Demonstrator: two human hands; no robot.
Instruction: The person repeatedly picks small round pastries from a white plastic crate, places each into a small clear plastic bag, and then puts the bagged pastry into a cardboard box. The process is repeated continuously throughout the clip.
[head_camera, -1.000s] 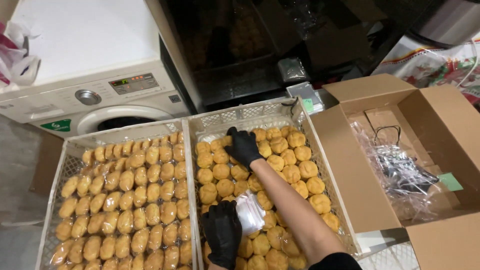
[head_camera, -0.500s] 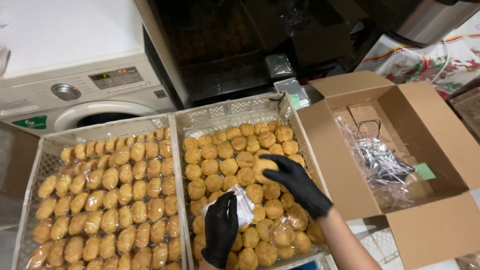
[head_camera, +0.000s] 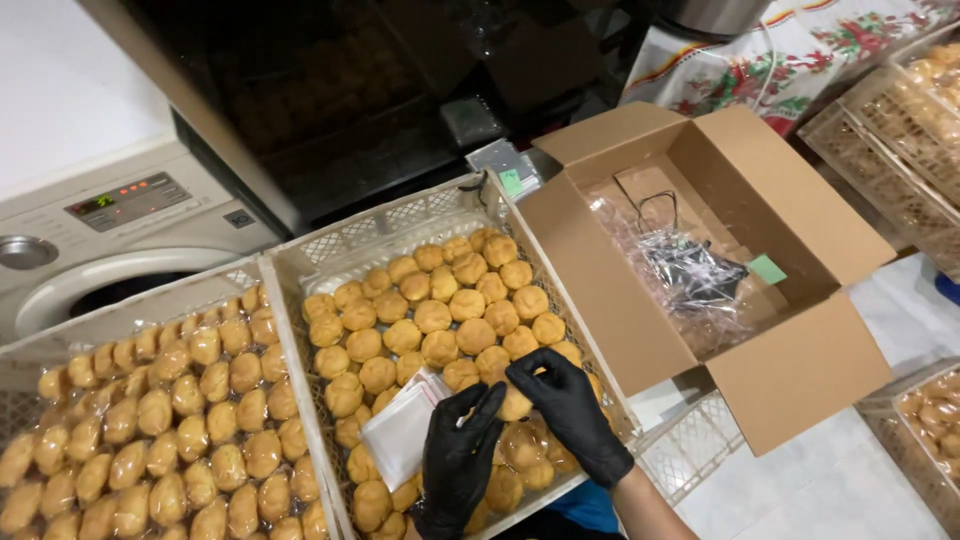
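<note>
Both my hands wear black gloves. My left hand (head_camera: 458, 462) holds a small clear plastic bag (head_camera: 398, 432) flat over the near part of a white plastic crate (head_camera: 390, 228) filled with round golden pastries (head_camera: 432, 315). My right hand (head_camera: 572, 408) is beside it, fingers curled on a round pastry (head_camera: 515, 403) at the bag's edge. Both hands hover low over the crate's near right corner.
A second crate (head_camera: 40, 345) of bagged pastries lies to the left, in front of a white washing machine (head_camera: 120, 215). An open cardboard box (head_camera: 790, 375) with crumpled clear plastic stands to the right. More pastry crates (head_camera: 900, 150) sit at the far right. A dark oven (head_camera: 330, 90) is behind.
My right hand drew back from the crate's middle to its near part, beside my left hand and the bag. The view shifted right and closer.
</note>
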